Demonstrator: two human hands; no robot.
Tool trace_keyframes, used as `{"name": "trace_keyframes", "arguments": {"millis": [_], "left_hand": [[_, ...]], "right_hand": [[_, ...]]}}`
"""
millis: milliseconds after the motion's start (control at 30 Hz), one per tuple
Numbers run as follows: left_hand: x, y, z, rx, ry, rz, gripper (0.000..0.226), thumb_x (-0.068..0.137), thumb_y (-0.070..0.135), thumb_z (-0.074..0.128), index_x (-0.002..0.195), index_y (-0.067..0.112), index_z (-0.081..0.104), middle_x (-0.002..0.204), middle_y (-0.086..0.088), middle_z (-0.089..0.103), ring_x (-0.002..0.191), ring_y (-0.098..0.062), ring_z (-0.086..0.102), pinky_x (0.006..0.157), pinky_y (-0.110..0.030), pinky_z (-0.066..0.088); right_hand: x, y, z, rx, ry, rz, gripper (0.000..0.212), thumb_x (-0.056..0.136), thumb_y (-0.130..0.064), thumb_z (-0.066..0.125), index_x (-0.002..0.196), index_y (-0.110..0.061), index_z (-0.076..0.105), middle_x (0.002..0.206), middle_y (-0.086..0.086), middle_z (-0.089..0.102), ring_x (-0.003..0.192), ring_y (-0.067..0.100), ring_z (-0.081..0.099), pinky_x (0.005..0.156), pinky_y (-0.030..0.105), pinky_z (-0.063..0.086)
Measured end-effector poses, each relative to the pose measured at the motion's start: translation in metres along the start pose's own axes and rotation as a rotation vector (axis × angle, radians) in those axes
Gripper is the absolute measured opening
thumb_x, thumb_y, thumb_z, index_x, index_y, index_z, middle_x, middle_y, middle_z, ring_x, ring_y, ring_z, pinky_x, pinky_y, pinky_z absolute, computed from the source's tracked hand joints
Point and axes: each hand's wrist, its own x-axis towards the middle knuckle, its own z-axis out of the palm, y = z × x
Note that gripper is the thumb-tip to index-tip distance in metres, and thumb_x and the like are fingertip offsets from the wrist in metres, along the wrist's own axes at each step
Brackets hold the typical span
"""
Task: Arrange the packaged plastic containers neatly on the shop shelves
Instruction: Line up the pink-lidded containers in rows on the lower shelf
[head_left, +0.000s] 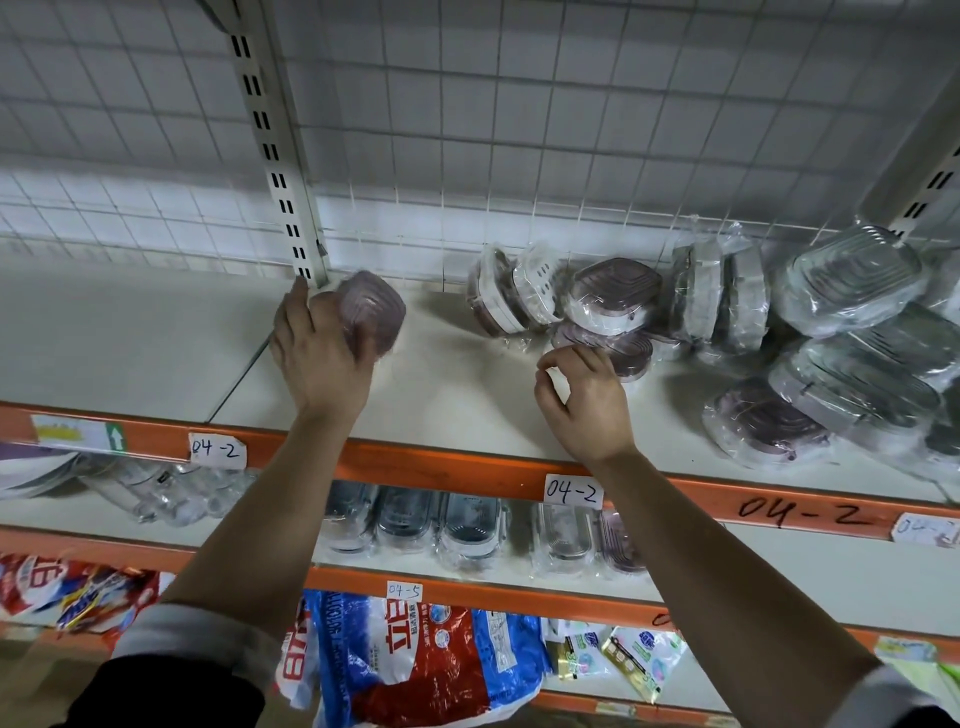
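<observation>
My left hand (322, 353) grips a purple-tinted packaged container (371, 312) near the slotted upright at the back left of the top shelf (457, 395). It looks blurred. My right hand (582, 395) hovers with curled fingers and holds nothing, its fingertips just short of a flat purple container (631, 353). Behind that one, several wrapped containers (519, 296) lean on edge, and one purple-lidded container (613, 296) lies tilted on top. More wrapped containers (722, 296) stand on edge further right.
A loose pile of clear and purple wrapped containers (852, 358) fills the shelf's right end. The slotted upright (280, 171) and wire grid back the shelf. Orange shelf edges carry labels (573, 491). Lower shelves hold more containers (467, 525) and detergent bags (410, 660).
</observation>
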Motion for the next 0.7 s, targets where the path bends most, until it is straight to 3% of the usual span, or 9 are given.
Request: {"name": "trace_keyframes", "arguments": {"millis": [100,267,400,567,700], "left_hand": [[0.005,-0.017,0.000,0.041,-0.105,0.053,0.032,0.094,0.014,0.052,0.123,0.004,0.059,0.136,-0.018,0.053,0.131,-0.039,0.040,0.108,-0.049,0.029],[0.005,-0.018,0.007,0.070,-0.187,0.056,0.035,0.092,0.030,0.060,0.117,0.006,0.064,0.125,-0.018,0.059,0.120,-0.039,0.047,0.106,-0.046,0.028],[0.008,-0.020,0.009,0.091,-0.209,0.051,0.038,0.085,0.028,0.065,0.117,0.009,0.063,0.125,-0.015,0.059,0.120,-0.038,0.048,0.103,-0.046,0.031],[0.010,-0.023,0.011,0.089,-0.205,0.067,0.036,0.084,0.026,0.066,0.115,0.008,0.063,0.121,-0.016,0.061,0.116,-0.039,0.050,0.102,-0.046,0.034],[0.010,-0.024,0.013,0.076,-0.193,0.050,0.035,0.084,0.025,0.067,0.115,0.009,0.064,0.119,-0.016,0.061,0.115,-0.038,0.051,0.102,-0.046,0.033]], "right_hand": [[0.001,-0.001,-0.001,0.026,-0.002,-0.012,0.012,0.087,-0.007,0.064,0.098,-0.003,0.068,0.101,0.010,0.066,0.099,0.033,0.056,0.084,0.040,0.048],[0.025,-0.018,0.009,0.015,-0.008,-0.149,0.016,0.086,-0.006,0.064,0.100,-0.002,0.070,0.103,0.012,0.066,0.101,0.034,0.059,0.093,0.039,0.045],[0.065,-0.036,0.026,-0.043,-0.050,-0.254,0.022,0.085,-0.005,0.063,0.104,-0.001,0.070,0.108,0.014,0.066,0.107,0.036,0.058,0.096,0.041,0.045],[0.099,-0.039,0.054,-0.289,-0.242,-0.259,0.034,0.093,-0.019,0.055,0.124,-0.011,0.064,0.141,0.005,0.052,0.141,0.030,0.033,0.112,0.042,0.022],[0.111,-0.036,0.069,-0.484,-0.315,-0.171,0.032,0.095,-0.025,0.046,0.120,-0.019,0.066,0.135,0.003,0.052,0.142,0.028,0.025,0.117,0.045,0.016]]}}
